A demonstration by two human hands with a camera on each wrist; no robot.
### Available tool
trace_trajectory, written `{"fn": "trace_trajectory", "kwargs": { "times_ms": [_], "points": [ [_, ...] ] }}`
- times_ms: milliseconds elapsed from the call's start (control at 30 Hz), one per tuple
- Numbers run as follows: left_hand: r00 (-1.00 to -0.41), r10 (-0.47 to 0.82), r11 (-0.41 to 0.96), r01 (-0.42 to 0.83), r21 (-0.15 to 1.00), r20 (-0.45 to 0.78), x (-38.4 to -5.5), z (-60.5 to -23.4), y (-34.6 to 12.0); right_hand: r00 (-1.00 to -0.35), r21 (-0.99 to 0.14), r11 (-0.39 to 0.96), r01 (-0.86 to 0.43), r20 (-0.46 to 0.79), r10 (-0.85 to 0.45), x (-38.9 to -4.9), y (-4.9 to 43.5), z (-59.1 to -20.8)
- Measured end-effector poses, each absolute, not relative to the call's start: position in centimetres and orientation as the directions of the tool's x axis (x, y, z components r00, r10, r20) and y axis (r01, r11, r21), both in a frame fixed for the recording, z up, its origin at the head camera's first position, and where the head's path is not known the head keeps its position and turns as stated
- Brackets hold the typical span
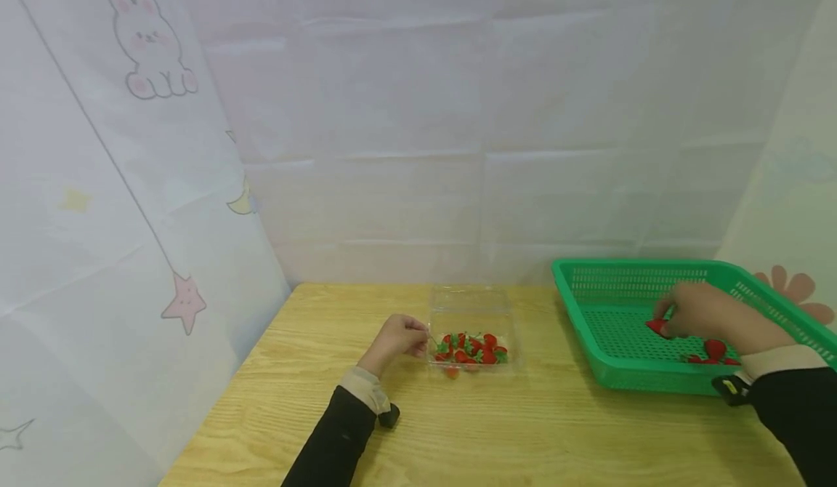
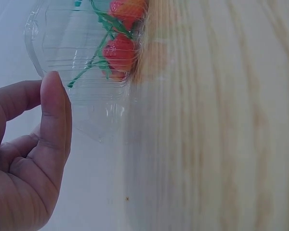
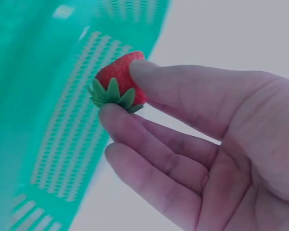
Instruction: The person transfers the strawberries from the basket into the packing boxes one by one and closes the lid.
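Observation:
In the head view, a clear plastic box (image 1: 467, 322) with its lid raised stands on the table, holding several strawberries (image 1: 489, 357) with green leaves and stems. My left hand (image 1: 400, 341) is at the box's left side; in the left wrist view its thumb and finger (image 2: 52, 101) pinch the clear edge beside a green stem. Over the green basket (image 1: 641, 371) at the right, my right hand (image 1: 700, 314) holds one strawberry (image 3: 119, 77). Thumb and fingertips grip it, its leafy end facing the fingers in the right wrist view.
Several more strawberries (image 1: 716, 349) lie in the basket's near right part, below my right wrist. The wooden table (image 1: 510, 436) runs back to a white sheet (image 1: 405, 145), with another printed sheet (image 1: 131, 254) along the left.

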State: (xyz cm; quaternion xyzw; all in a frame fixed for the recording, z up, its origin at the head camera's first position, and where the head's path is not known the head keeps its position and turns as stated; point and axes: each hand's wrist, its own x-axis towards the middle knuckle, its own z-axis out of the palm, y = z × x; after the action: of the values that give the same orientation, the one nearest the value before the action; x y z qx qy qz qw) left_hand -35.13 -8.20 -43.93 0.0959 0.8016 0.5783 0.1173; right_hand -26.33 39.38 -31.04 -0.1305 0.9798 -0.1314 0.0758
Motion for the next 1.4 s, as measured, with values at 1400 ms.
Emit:
{"fn": "trace_trajectory", "kwargs": {
  "times_ms": [1400],
  "points": [
    [-0.954, 0.293, 0.284, 0.019, 0.959, -0.068, -34.7, -43.3, -8.3, -0.786, 0.001, 0.786, -0.618, -0.041, -0.617, -29.7, 16.9, -36.1]
  ]
}}
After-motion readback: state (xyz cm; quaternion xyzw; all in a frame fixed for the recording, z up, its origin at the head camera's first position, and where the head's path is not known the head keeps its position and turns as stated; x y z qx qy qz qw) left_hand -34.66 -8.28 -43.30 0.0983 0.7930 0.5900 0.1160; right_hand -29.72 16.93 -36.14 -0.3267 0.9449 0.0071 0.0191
